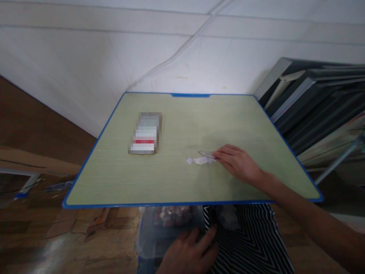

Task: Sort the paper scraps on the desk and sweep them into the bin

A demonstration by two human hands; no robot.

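Observation:
My right hand (236,161) is over the table, its fingers closed on a thin, see-through piece with a pointed end (205,154); its exact kind I cannot make out. Just below that piece, small white paper scraps (201,160) lie on the tabletop, and one separate scrap (189,161) sits to their left. Low in the view, below the table's front edge, my left hand (191,251) has its fingers apart and nothing visible in them. It is near a clear plastic box (146,232) and striped cloth (251,236) on my lap.
The pale green table (114,179) has a blue rim. A blurred-out flat rectangular object (145,133) with a red stripe lies on its left. Dark panels (319,99) lean at the right, and a white wall (188,64) with a cable (173,57) stands behind.

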